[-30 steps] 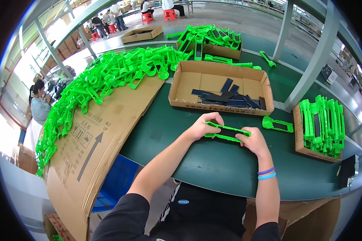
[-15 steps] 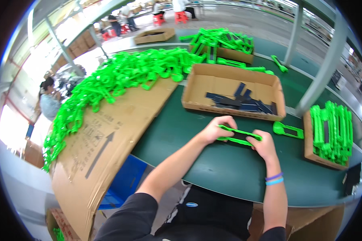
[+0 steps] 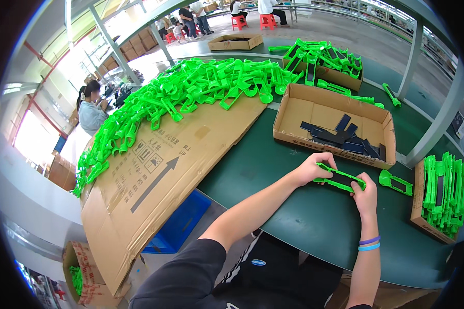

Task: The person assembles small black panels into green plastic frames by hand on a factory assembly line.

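A green plastic frame (image 3: 351, 187) with a black strip lying in its long opening is held level above the dark green table. My left hand (image 3: 313, 169) grips its left end, fingers closed round it. At the opposite end, the thumb and fingers of my right hand (image 3: 366, 195) pinch the frame. Just right of that hand, another green frame (image 3: 385, 178) with a rounded end and an open middle rests on the table. Beyond my hands stands a shallow cardboard box (image 3: 305, 107) with several dark flat strips (image 3: 340, 138) inside.
A big heap of green frames (image 3: 190, 85) covers the far part of a cardboard sheet (image 3: 190, 147) at left. Green frames also fill a box (image 3: 418, 201) at right and a box (image 3: 340, 78) at the back. A metal post (image 3: 440, 110) rises beyond the table. A person (image 3: 91, 113) sits far left.
The whole view has swung, so the scene and my hands appear further right. The green frame, still in both hands, now tilts down to the right and shows more of its black strip.
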The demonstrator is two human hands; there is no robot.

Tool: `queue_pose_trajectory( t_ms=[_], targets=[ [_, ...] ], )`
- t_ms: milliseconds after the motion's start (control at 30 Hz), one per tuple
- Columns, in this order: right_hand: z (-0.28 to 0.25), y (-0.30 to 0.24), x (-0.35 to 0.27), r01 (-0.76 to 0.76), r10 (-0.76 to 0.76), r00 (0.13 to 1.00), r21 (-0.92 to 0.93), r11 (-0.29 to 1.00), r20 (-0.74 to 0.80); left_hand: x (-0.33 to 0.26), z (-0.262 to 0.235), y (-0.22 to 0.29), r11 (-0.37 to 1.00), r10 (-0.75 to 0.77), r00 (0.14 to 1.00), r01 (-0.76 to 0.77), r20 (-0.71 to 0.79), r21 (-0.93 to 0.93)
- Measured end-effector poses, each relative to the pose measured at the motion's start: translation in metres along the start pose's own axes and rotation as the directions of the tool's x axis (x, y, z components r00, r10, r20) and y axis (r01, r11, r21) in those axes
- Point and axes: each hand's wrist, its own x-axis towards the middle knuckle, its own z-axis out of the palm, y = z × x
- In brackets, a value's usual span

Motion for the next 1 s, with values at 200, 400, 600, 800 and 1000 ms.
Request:
queue_pose_trajectory(
  t_ms=[200, 400, 600, 800, 1000],
  targets=[
    [0.002, 0.001, -0.001, -0.024, 0.021, 0.999, 0.09, 0.996, 0.033, -0.002, -0.002, 0.003, 1.0, -0.02, 1.0, 0.02, -0.01, -0.017],
    [0.005, 0.001, -0.003, 0.031, -0.028, 0.998, 0.044, 0.999, -0.058, 0.0, 0.002, -0.002, 0.999, 0.012, 1.0, -0.013, -0.024, -0.04],
    [0.0, -0.003, -0.003, 0.274, -0.284, 0.946, -0.087, 0.958, -0.153, 0.008, -0.003, -0.001, 0.912, 0.085, 0.993, -0.113, -0.087, -0.394],
    [0.017, -0.035, -0.018, 0.549, -0.601, 0.799, -0.389, 0.74, -0.014, 0.001, 0.01, 0.001, 0.603, 0.141, 0.982, -0.186, -0.125, -0.776],
    [0.036, -0.037, -0.016, 0.593, -0.665, 0.745, -0.505, 0.627, 0.049, -0.004, 0.021, 0.003, 0.273, 0.174, 0.951, -0.296, -0.256, -0.915]
  ],
)
